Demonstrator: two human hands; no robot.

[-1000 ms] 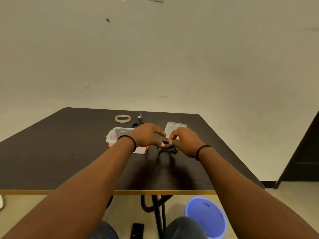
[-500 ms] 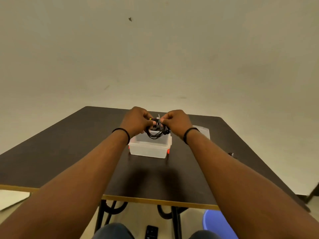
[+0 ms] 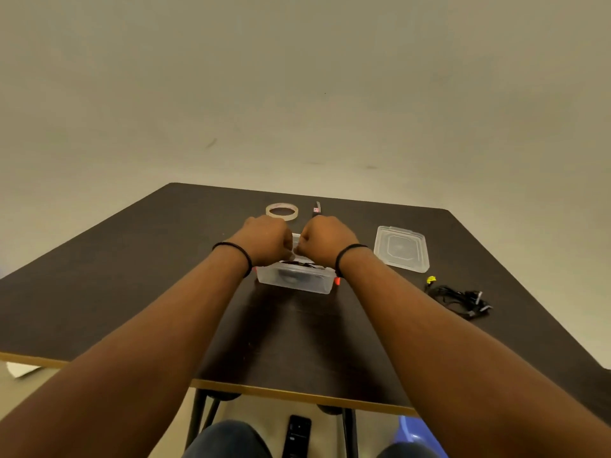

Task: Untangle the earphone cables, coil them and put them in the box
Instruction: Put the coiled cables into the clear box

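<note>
Both hands, left hand [image 3: 267,241] and right hand [image 3: 325,241], curl over the box [image 3: 294,279] at counter [image 3: 132,276] centre, apparently pinching a coil [image 3: 299,264] into it; light, springy cable, best held across its loops, while another tangle [image 3: 459,299] waits at three o'clock.

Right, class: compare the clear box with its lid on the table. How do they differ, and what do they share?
The box is deep and walled; the lid is flat. The box sits under both hands, left hand and right hand, with dark cable at its rim; the lid lies apart to the right, untouched and bare. The box shows orange clips; the lid shows none. Both are clear plastic rectangles.
</note>
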